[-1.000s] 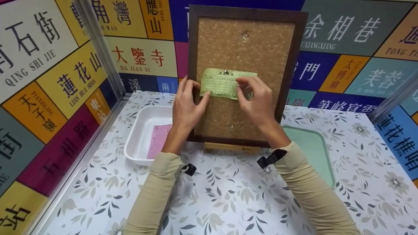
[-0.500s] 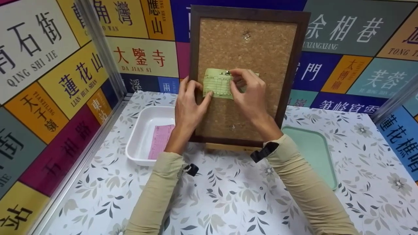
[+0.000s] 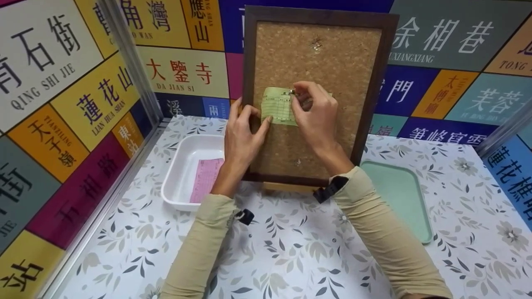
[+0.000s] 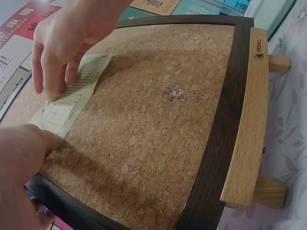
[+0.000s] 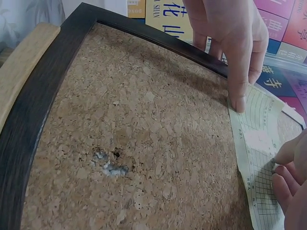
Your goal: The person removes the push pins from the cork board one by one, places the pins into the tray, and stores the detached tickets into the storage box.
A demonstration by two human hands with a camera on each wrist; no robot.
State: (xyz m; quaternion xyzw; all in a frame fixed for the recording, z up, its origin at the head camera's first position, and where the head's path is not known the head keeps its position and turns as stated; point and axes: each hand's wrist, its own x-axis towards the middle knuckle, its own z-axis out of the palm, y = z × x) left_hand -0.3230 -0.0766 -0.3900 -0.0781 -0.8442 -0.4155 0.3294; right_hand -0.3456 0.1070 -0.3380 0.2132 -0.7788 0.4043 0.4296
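Green slip: the green slip (image 3: 276, 106) is lying against the corkboard (image 3: 307, 62), around 9 o'clock of the board's middle, its 3 o'clock end being hidden by a hand.
Right hand: the right hand (image 3: 316, 112) is pinching the pin (image 3: 292, 92) between thumb and forefinger at the slip's 12 o'clock edge.
Change: a second ago this hand was hovering over the slip's 3 o'clock end – now it is meeting the pin, so the work appears to be centring on the fastening rather than the paper. How deep the pin is sitting cannot be told.
Left hand: the left hand (image 3: 243, 135) is gripping the board's frame at 9 o'clock, fingers wrapping behind, thumb still pressing the slip's 7 o'clock corner.
White tray: at 8 o'clock of the board, the white tray (image 3: 170, 180) is holding a pink slip (image 3: 204, 178).
Green tray: at 5 o'clock, the green tray (image 3: 405, 199) is showing only partly – board and sleeve are covering the rest.
Support: a wooden ledge (image 4: 247, 120) is carrying the board at 6 o'clock, standing on the bench (image 3: 282, 245).
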